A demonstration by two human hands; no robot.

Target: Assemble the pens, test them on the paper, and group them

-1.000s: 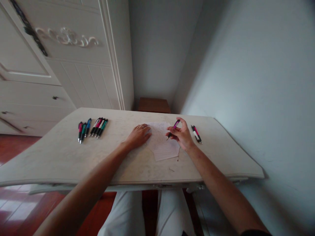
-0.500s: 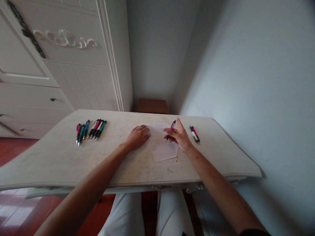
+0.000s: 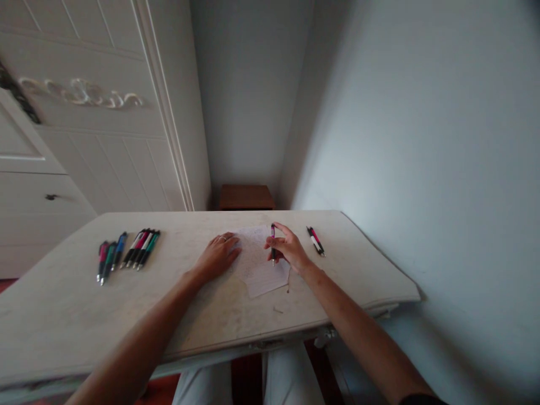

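A sheet of paper (image 3: 264, 278) with writing on it lies on the worn white table (image 3: 202, 320). My left hand (image 3: 219, 256) rests flat over the paper's left edge, fingers stretched out, a ring on one finger. Above the paper's right part, my right hand (image 3: 287, 247) grips a purple and black pen (image 3: 273, 244) between thumb and fingers. The pen stands nearly upright in the view with its silver tip downward; whether the tip touches the paper I cannot tell.
Several coloured pens (image 3: 141, 248) lie side by side at the left, near another small group of pens (image 3: 110, 259). Two pens (image 3: 315, 241) lie right of my right hand. A white cabinet (image 3: 105, 152) stands behind left; a wall (image 3: 400, 140) borders the right.
The pen has turned from a slant to nearly upright in my right hand, whose raised index finger now bends onto its top. My left hand stays on the paper. The camera view has shifted.
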